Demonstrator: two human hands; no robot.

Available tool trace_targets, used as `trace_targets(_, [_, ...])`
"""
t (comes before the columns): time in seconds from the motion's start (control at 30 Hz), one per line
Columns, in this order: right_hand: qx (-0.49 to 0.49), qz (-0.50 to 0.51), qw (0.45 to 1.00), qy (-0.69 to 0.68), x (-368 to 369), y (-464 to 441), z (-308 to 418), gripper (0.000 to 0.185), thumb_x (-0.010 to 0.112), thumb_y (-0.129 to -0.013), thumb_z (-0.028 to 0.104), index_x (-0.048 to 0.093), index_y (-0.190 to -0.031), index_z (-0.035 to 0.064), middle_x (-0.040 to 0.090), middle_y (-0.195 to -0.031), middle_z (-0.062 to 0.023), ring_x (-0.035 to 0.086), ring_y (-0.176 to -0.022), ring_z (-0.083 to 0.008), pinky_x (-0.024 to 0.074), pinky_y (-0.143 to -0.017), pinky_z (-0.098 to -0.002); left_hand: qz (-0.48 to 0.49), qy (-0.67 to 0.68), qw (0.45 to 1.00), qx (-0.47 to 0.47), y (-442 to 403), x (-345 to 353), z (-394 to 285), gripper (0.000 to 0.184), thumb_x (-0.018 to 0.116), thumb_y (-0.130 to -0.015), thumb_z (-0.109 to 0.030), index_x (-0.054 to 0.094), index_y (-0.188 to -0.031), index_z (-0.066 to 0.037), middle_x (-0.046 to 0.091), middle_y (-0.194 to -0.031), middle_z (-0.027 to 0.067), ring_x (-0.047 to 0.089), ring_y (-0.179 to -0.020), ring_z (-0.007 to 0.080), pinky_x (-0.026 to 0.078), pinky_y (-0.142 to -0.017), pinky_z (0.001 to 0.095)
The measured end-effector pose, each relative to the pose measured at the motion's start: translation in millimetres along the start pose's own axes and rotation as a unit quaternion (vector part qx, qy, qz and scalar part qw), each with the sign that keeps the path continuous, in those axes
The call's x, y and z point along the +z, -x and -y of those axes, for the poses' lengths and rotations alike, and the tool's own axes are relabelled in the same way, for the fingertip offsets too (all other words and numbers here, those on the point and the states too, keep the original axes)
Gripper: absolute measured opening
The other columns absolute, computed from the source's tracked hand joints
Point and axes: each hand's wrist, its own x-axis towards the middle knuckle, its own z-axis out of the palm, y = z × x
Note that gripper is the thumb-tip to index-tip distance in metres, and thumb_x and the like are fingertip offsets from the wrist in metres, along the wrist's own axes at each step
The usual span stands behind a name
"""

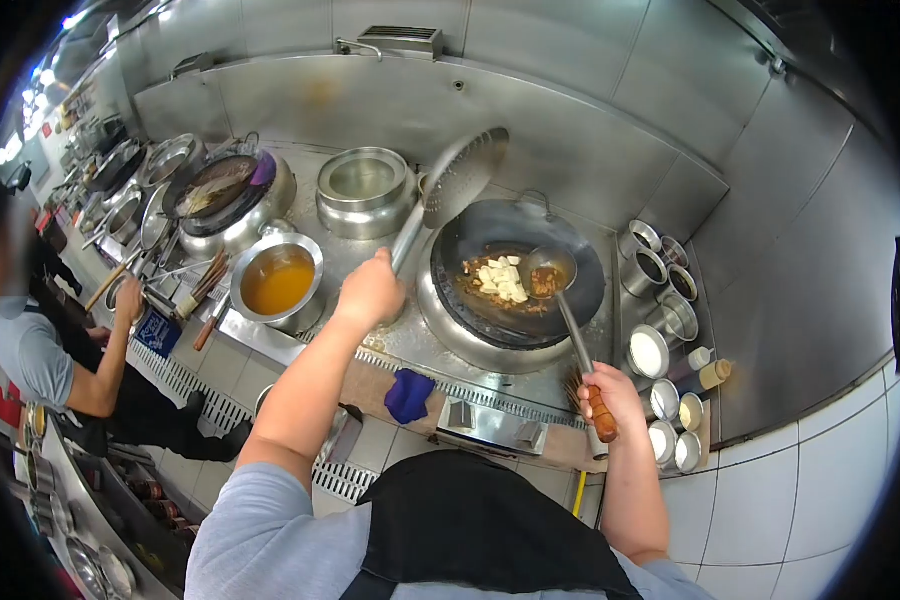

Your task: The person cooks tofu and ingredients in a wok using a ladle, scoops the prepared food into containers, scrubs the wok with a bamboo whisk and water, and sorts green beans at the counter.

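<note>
Holding verified: left hand [372,290] closed around perforated steel skimmer [467,178]; right hand [615,393] around wooden-handled steel ladle [576,335], bowl at pale cubes' [502,279] three o'clock in round black wok [475,225]. Forceful ladling could crush cubes.

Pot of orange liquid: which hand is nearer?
Left. The left hand is just right of the pot; the right hand is farther, at the near right of the wok.

Pale chunks [501,279] lie beside the ladle [574,327] in the wok [568,231].
</note>
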Motion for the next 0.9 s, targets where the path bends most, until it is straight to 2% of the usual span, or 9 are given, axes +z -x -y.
trace_targets(0.13, [-0.032,0.01,0.993,0.117,15,-13,-2,0.023,0.053,-0.088,0.01,0.053,-0.11,0.0033,0.052,-0.063,-0.0039,0.049,-0.044,-0.0128,0.0391,-0.038,-0.0275,-0.104,0.068,0.992,0.039,4,10,50,0.042,0.058,-0.076,-0.013,0.053,-0.113,0.007,0.065,-0.085,0.0268,0.066,-0.077,0.0384,0.052,-0.07,0.0459])
trace_targets(0.2, [-0.081,-0.074,0.952,0.287,19,-17,-6,0.047,0.056,-0.084,0.012,0.05,-0.129,0.0024,0.061,-0.068,-0.0105,0.059,-0.053,-0.0239,0.049,-0.048,-0.0356,-0.006,0.205,0.978,-0.046,10,13,66,0.043,0.061,-0.077,-0.016,0.053,-0.11,0.011,0.065,-0.087,0.0279,0.067,-0.079,0.0385,0.052,-0.072,0.0434])
trace_targets(0.23, [-0.082,-0.071,0.951,0.288,22,-17,-10,0.047,0.056,-0.084,0.012,0.05,-0.129,0.0024,0.061,-0.068,-0.0105,0.059,-0.053,-0.0239,0.049,-0.048,-0.0356,0.042,0.295,0.948,-0.109,27,-2,53,0.037,0.061,-0.076,-0.012,0.055,-0.102,0.012,0.064,-0.076,0.023,0.066,-0.059,0.0286,0.052,-0.055,0.0383])
trace_targets(0.3, [-0.243,-0.174,0.718,0.628,29,-15,-21,0.056,0.057,-0.082,0.014,0.045,-0.135,0.0042,0.066,-0.08,-0.0201,0.065,-0.068,-0.0348,0.0525,-0.064,-0.0421,0.056,0.371,0.919,-0.12,35,32,83,0.027,0.059,-0.077,-0.01,0.054,-0.094,0.011,0.06,-0.066,0.0148,0.058,-0.045,0.02,0.046,-0.043,0.0348])
trace_targets(0.47, [-0.223,-0.215,0.777,0.547,41,8,-1,0.057,0.057,-0.081,0.013,0.044,-0.136,0.0057,0.065,-0.087,-0.024,0.065,-0.076,-0.0382,0.0518,-0.073,-0.0432,0.092,0.47,0.851,-0.213,68,73,111,0.012,0.061,-0.078,-0.008,0.055,-0.083,0.001,0.054,-0.062,0.0051,0.051,-0.043,0.014,0.042,-0.04,0.0289])
trace_targets(0.57, [-0.098,-0.103,0.956,0.256,31,18,7,0.056,0.054,-0.081,0.007,0.044,-0.135,0.0033,0.064,-0.095,-0.0271,0.065,-0.08,-0.0389,0.0513,-0.073,-0.042,0.168,0.565,0.756,-0.286,73,84,123,0.011,0.063,-0.08,-0.01,0.055,-0.082,-0.003,0.053,-0.062,0.003,0.049,-0.045,0.0125,0.041,-0.04,0.0276])
trace_targets(0.67, [-0.289,-0.18,0.798,0.497,15,1,-19,0.056,0.054,-0.081,0.007,0.043,-0.136,0.0056,0.063,-0.1,-0.0279,0.064,-0.086,-0.0405,0.0508,-0.076,-0.0425,0.205,0.599,0.709,-0.312,70,95,140,0.01,0.061,-0.08,-0.01,0.055,-0.076,-0.003,0.054,-0.061,0.004,0.051,-0.045,0.0136,0.044,-0.042,0.0269])
trace_targets(0.8, [-0.202,-0.21,0.82,0.492,0,7,-58,0.056,0.054,-0.082,0.003,0.045,-0.136,0.0082,0.064,-0.108,-0.0247,0.064,-0.1,-0.0347,0.0485,-0.085,-0.0372,0.221,0.615,0.686,-0.32,64,115,171,0.012,0.063,-0.08,-0.011,0.056,-0.077,-0.001,0.056,-0.063,0.0051,0.053,-0.047,0.0149,0.046,-0.043,0.0287])
trace_targets(0.9, [-0.183,-0.231,0.815,0.499,-20,11,-87,0.058,0.055,-0.081,0.006,0.044,-0.138,0.0137,0.064,-0.1,-0.0258,0.064,-0.091,-0.0388,0.0496,-0.079,-0.0411,0.247,0.429,0.811,-0.312,61,135,197,0.022,0.066,-0.079,-0.014,0.059,-0.089,0.004,0.063,-0.074,0.0136,0.064,-0.065,0.0247,0.052,-0.053,0.0371])
